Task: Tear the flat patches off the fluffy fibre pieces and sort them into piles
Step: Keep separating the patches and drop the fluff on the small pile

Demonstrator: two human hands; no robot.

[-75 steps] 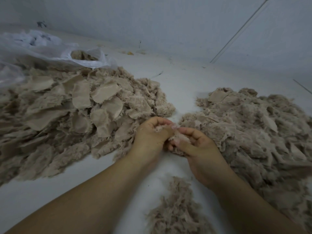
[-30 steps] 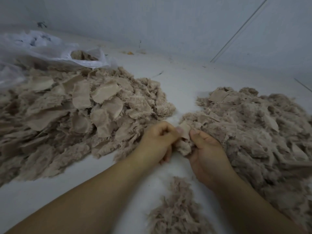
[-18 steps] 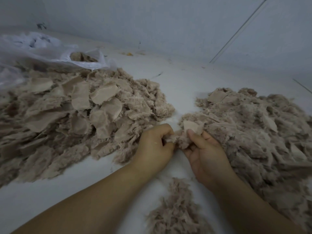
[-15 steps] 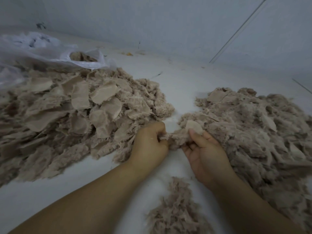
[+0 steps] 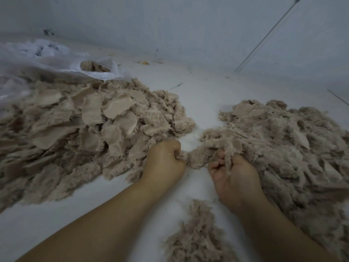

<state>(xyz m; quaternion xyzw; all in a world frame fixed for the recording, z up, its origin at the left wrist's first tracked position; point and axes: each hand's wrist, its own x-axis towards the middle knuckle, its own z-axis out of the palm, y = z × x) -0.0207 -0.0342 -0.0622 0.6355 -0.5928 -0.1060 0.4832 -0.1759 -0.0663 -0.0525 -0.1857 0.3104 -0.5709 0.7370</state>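
While both hands are closed on the same fluffy fibre piece [image 5: 196,157], it hangs stretched between them, its long axis running straight from one fist to the other. The left hand [image 5: 164,163] is balled tight around the piece's left end, knuckles up; the right hand [image 5: 232,174] is turned palm-up, its fingers [image 5: 217,164] curled over the right end with strands trailing across the palm. Whether a flat patch sits inside either grip I cannot tell — none shows clearly on the held piece. The pull that matters is sideways along that axis, so the tear should come from drawing the fists apart, and neither hand is nearer than the other. Just beyond and to the left of the left hand lies a big pile [image 5: 79,133] topped with flat woven patches [image 5: 117,106]; touching the right hand on its outer side is a second pile [image 5: 287,148], mostly fluff with a few patches showing. A small heap of loose fibre [image 5: 196,235] lies between the forearms, nearer the body — likely where stripped fluff goes. Beyond the left pile sits a clear plastic bag [image 5: 56,61] on the white worktop [image 5: 198,91].
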